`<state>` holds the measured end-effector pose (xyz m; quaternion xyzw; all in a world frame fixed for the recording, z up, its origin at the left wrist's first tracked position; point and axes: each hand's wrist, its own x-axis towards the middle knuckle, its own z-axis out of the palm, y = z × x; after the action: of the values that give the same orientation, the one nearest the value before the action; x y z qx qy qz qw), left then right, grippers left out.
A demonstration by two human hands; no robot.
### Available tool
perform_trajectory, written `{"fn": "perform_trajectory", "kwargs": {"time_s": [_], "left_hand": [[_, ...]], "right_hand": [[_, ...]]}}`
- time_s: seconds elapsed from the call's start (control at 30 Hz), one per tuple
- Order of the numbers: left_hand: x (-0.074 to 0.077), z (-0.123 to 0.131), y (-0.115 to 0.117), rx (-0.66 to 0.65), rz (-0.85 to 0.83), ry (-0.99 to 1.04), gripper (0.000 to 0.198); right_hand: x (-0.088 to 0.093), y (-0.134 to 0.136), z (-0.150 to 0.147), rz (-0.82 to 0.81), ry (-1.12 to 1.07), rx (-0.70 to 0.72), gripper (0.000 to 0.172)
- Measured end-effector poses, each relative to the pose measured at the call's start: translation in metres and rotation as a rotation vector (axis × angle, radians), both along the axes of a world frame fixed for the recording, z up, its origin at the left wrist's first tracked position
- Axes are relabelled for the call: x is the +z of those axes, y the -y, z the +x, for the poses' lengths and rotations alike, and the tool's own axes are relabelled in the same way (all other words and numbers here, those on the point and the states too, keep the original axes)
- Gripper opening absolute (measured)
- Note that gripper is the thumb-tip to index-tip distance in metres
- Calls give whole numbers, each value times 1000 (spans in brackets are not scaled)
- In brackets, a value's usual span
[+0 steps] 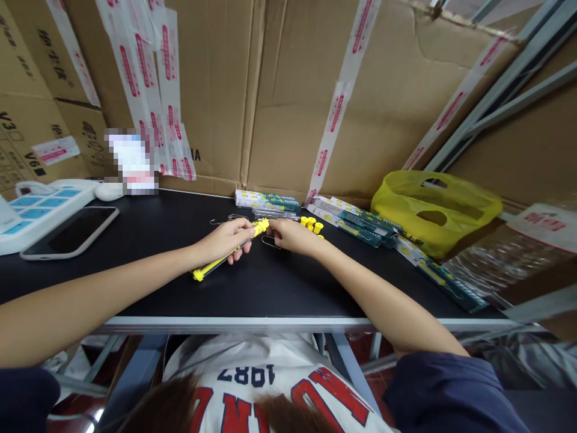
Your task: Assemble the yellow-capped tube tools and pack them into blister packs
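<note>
Left hand (229,236) was closed around slim clear plastic tube with yellow ends (213,265). Tube slanted across black worktop (288,294): lower end pointed left and toward wearer, upper end projected past left thumb toward right hand (294,234). Right fingers were curled close beside upper end; grip could not be told. Thin bent metal wire (269,242) showed just below right fingers. Small yellow plastic caps (318,228) lay just beyond right hand.
</note>
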<state>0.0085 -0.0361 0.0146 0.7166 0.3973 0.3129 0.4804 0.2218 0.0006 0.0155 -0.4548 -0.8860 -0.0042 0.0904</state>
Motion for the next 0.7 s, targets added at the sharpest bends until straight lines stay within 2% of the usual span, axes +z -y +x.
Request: {"fn": "perform_trajectory", "kwargs": {"time_s": [0.2,0.4,0.47,0.57,0.7], "left_hand": [[1,1,-1,18,-45,20,19],[-1,0,-3,27,-59,24,18],[-1,1,-3,34,-65,21,16],[0,1,-3,47,-72,16,16],[1,2,-3,71,-91,31,17]], "right_hand": [[8,3,8,-197,13,-17,24],[16,10,12,-269,122,-34,23],[19,12,12,-268,96,-15,21],[24,12,12,-264,-134,2,17],[27,10,8,-455,-639,33,12]]}}
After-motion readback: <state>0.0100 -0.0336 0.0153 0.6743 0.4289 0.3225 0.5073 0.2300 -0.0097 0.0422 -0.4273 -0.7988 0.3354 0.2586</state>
